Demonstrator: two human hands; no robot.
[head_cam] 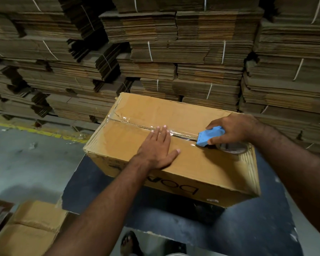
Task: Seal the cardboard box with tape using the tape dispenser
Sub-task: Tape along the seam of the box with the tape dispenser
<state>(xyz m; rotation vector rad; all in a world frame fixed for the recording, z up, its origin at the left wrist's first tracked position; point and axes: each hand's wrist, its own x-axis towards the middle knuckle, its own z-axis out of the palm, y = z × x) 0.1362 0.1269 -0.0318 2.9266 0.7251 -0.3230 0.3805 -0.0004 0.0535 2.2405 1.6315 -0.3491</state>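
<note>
Along the box (183,163) seam, dispenser (210,136) seemingly points left.

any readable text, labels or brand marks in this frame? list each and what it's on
"BOA": large dark letters on the near side of the cardboard box, upside down to the camera; the left hand and its forearm cover the rest of the word.
Small dark print near the box's lower left side: too blurred to read.
Blue tape dispenser in the right hand: no legible marking.
Bundled flat cardboard stacks behind: no readable text.
</note>
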